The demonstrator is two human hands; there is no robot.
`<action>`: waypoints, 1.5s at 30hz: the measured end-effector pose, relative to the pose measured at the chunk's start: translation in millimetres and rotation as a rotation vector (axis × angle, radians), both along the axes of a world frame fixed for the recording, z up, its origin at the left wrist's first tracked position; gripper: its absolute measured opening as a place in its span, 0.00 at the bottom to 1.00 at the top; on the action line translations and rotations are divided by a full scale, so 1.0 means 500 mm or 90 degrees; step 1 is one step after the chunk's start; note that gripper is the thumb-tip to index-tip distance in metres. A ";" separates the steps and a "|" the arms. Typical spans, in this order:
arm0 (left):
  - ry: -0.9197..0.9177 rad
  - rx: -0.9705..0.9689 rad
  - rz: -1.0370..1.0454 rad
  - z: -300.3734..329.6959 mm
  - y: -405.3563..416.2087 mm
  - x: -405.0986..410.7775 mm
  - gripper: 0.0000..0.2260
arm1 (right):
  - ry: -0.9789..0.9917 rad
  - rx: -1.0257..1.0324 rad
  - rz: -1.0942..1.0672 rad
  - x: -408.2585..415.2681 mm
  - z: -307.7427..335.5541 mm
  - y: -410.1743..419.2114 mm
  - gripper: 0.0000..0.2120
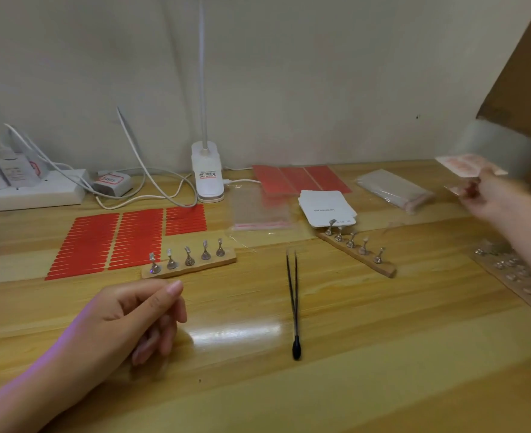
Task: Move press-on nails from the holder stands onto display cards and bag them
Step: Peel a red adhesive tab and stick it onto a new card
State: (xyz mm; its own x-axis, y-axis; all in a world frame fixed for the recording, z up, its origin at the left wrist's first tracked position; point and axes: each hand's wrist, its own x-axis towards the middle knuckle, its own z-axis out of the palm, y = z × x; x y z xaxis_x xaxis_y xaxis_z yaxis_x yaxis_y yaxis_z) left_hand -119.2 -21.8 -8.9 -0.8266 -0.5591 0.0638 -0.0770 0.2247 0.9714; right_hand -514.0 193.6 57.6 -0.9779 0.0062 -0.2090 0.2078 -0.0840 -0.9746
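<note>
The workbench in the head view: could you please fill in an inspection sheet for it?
Surface: wooden table, glossy.
Job's things: two holder stands; white cards; clear bag; black tweezers; red strip sheets.
Clutter: grey packet.
Hands: left hand loosely curled, holding nothing; right hand blurred, grips a bagged card.
Cables: white leads to a power strip.
Surroundings: clip lamp, pale wall, cardboard.
</note>
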 end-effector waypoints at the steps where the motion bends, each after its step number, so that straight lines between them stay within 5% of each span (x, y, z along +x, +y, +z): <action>1: 0.001 -0.002 0.001 -0.003 -0.003 0.001 0.25 | -0.018 -0.044 -0.004 -0.002 -0.001 0.008 0.11; 4: -0.005 0.001 0.001 -0.006 -0.007 0.000 0.34 | -0.055 -0.153 -0.030 -0.004 -0.003 0.031 0.09; 9: 0.012 0.000 0.003 -0.008 -0.006 -0.003 0.35 | -0.166 -0.296 -0.095 -0.011 -0.010 0.058 0.08; 18: -0.008 0.006 -0.003 -0.019 -0.022 -0.001 0.34 | -0.191 -0.209 -0.070 -0.007 -0.016 0.049 0.14; 24: -0.035 -0.008 0.022 -0.017 -0.007 -0.018 0.13 | -0.226 -0.248 -0.082 -0.021 -0.015 0.048 0.16; 33: -0.030 -0.063 0.042 -0.007 0.017 -0.021 0.12 | -0.252 -0.350 -0.014 -0.007 0.010 0.008 0.16; 36: -0.031 -0.061 0.041 -0.007 0.017 -0.020 0.11 | -0.190 -0.153 0.136 0.040 0.040 -0.049 0.12; 41: -0.023 -0.063 0.041 -0.003 0.020 -0.021 0.11 | 0.142 0.365 0.378 0.130 0.048 -0.137 0.03; 45: -0.026 -0.075 0.040 -0.001 0.021 -0.019 0.11 | 0.365 0.683 0.537 0.191 0.018 -0.193 0.22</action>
State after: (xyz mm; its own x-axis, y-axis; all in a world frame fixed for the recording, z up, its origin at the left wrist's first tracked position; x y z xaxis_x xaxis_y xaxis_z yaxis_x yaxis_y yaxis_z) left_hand -128.5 -11.2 -9.4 -0.7938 -0.6000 0.0995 -0.1330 0.3310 0.9342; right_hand -418.4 97.3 66.6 -0.7162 -0.6949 -0.0649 -0.5982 0.6591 -0.4557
